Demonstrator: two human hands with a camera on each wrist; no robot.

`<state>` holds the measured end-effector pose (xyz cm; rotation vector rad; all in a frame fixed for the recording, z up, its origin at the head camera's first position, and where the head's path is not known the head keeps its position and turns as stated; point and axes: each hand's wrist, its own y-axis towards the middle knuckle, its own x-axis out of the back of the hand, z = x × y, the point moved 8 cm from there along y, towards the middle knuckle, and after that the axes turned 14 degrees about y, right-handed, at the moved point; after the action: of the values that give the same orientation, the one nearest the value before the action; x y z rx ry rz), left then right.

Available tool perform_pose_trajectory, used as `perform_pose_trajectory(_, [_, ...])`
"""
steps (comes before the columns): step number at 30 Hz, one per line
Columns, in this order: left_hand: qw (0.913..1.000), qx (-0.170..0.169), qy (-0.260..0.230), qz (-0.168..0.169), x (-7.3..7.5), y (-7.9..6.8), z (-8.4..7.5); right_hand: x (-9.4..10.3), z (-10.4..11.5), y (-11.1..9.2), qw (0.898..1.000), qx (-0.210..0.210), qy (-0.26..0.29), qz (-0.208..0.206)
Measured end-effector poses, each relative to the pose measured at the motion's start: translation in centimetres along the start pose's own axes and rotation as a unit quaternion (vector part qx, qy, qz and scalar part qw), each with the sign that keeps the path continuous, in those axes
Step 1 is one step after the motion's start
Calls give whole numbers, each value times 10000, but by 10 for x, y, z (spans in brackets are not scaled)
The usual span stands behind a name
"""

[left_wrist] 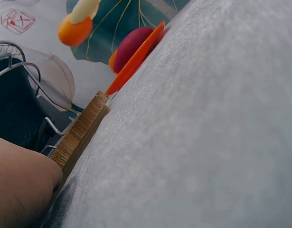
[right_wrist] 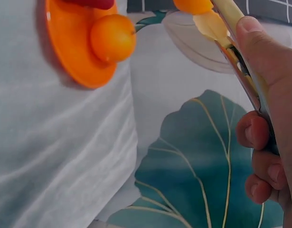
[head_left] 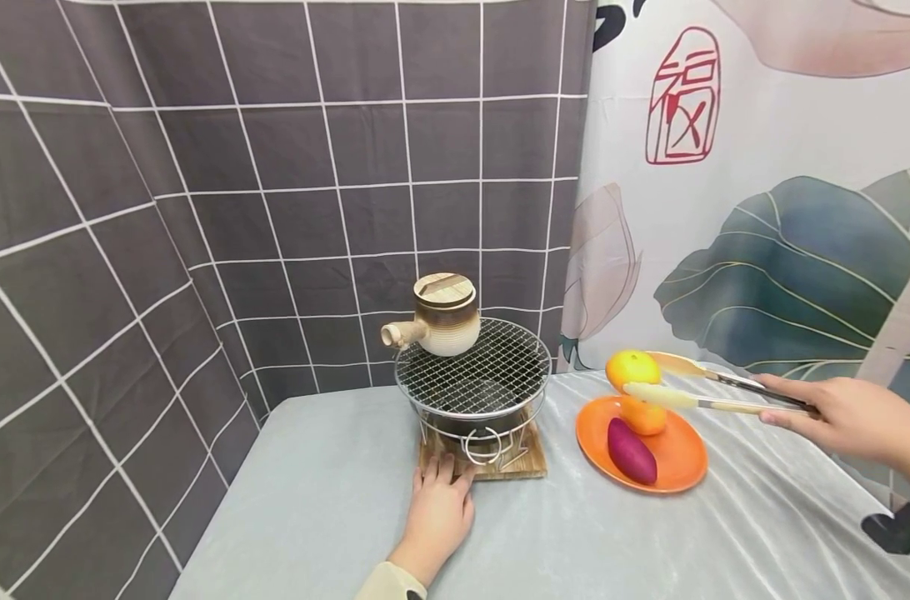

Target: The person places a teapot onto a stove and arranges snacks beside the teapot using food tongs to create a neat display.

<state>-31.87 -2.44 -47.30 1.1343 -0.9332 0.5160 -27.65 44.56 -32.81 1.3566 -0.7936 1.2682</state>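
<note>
My right hand (head_left: 860,417) grips a pair of tongs (head_left: 732,396) with cream tips. Between those tips an orange mandarin (head_left: 632,370) is held in the air above the orange plate (head_left: 680,475). A second mandarin (right_wrist: 113,38) and a purple sweet potato (head_left: 631,452) lie on that plate. My left hand (head_left: 438,508) rests with its fingers extended on the front left edge of the wooden board (head_left: 526,458). On the board stands a small round grill (head_left: 492,392) with a wire mesh top. A brown and cream clay pot (head_left: 451,329) sits on the mesh, its lid on and its handle pointing left.
A pale grey cloth (head_left: 312,500) covers the table. Behind it hangs a dark curtain with a white grid (head_left: 275,233), meeting a leaf-patterned curtain (head_left: 770,267) on the right. The plate stands right of the board.
</note>
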Motion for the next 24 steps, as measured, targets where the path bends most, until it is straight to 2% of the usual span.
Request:
perform_pose_trajectory(7, [9999,23,-3,166,-3,0,0,8,8,23,9999,-66,75,98])
perform_pose_trajectory(12, [9999,20,29,154,-3,-1,0,10,13,38,9996,-123,60,262])
perform_pose_trajectory(20, [9993,-29,81,354,-1,-2,-1,17,24,59,9993,-5,230,309])
perform_pose_trajectory(24, [9994,-30,80,329,-1,-1,-1,21,31,70,9993,112,246,242])
